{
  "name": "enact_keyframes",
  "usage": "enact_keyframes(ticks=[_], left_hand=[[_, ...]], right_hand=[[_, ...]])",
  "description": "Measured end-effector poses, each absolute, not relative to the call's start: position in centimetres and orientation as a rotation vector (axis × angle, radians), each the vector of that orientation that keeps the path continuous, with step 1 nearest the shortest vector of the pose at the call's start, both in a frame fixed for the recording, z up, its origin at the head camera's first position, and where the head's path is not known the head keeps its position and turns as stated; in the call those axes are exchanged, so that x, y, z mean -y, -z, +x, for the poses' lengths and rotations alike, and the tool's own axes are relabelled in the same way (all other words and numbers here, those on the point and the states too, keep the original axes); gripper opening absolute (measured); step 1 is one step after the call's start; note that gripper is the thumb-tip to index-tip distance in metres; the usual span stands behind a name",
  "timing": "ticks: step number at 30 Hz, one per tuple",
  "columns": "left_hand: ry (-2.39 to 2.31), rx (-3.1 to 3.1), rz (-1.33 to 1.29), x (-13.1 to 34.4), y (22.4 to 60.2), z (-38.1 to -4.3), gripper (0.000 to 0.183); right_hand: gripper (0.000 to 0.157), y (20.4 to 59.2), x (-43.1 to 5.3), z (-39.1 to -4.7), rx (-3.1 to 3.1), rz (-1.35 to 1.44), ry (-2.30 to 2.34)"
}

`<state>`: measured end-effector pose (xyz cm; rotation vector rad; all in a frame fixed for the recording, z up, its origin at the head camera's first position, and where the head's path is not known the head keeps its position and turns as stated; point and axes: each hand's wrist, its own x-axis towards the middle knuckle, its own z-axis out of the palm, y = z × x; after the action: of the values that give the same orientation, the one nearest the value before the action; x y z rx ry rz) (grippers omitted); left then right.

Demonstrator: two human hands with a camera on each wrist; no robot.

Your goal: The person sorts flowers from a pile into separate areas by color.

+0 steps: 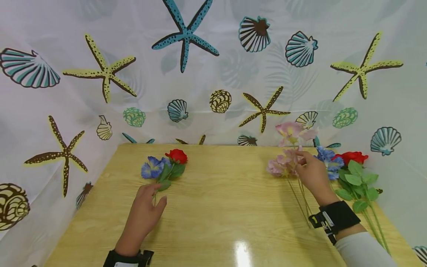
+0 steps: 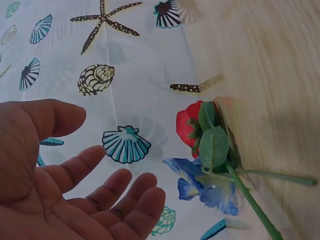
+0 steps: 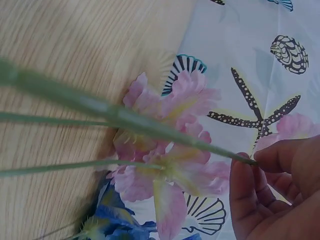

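Observation:
My right hand (image 1: 311, 172) pinches the green stem (image 3: 150, 127) of a pink artificial flower (image 1: 291, 133) between thumb and fingertips, just below its bloom. More pink flowers (image 3: 170, 170) lie under it on the table, their thin stems running toward me. On the left, my left hand (image 1: 145, 207) is held with fingers spread and loosely bent, thumb apart. Its palm shows in the left wrist view with nothing in it. Just beyond its fingertips lie a blue flower (image 1: 152, 167) and a red rose (image 1: 178, 156) with green leaves (image 2: 214, 145).
At the table's right side lie another blue flower (image 1: 330, 159) and red rose (image 1: 355, 157), with long leafy stems beside my right wrist. The wooden table (image 1: 227, 207) ends at the back against a white cloth (image 1: 207, 81) printed with shells and starfish.

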<state>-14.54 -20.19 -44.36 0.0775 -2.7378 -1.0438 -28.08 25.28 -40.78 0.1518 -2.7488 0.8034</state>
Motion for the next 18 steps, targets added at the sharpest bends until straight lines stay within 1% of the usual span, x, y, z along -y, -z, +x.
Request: enact_keyframes(ticks=[6,9,13,16,18], left_hand=[[0.907,2.878,0.262,21.4,44.9,-13.8,0.051],[0.825,2.948,0.344,22.0,45.3,-13.5,0.054],[0.777,3.036,0.395,22.8,45.8,-13.2,0.056],[0.744,3.096,0.420,23.3,46.2,-13.0,0.056],[0.726,3.125,0.428,23.6,46.3,-12.9,0.056]], right_hand=[[0.042,41.4,-25.4,-28.4,2.765,0.173,-0.712],[0.038,42.2,-25.4,-28.5,2.774,0.216,-0.649],[0.031,43.3,-25.6,-28.4,2.755,0.279,-0.553],[0.030,44.1,-25.8,-28.3,2.748,0.287,-0.515],[0.032,44.5,-25.9,-28.2,2.763,0.281,-0.519]])
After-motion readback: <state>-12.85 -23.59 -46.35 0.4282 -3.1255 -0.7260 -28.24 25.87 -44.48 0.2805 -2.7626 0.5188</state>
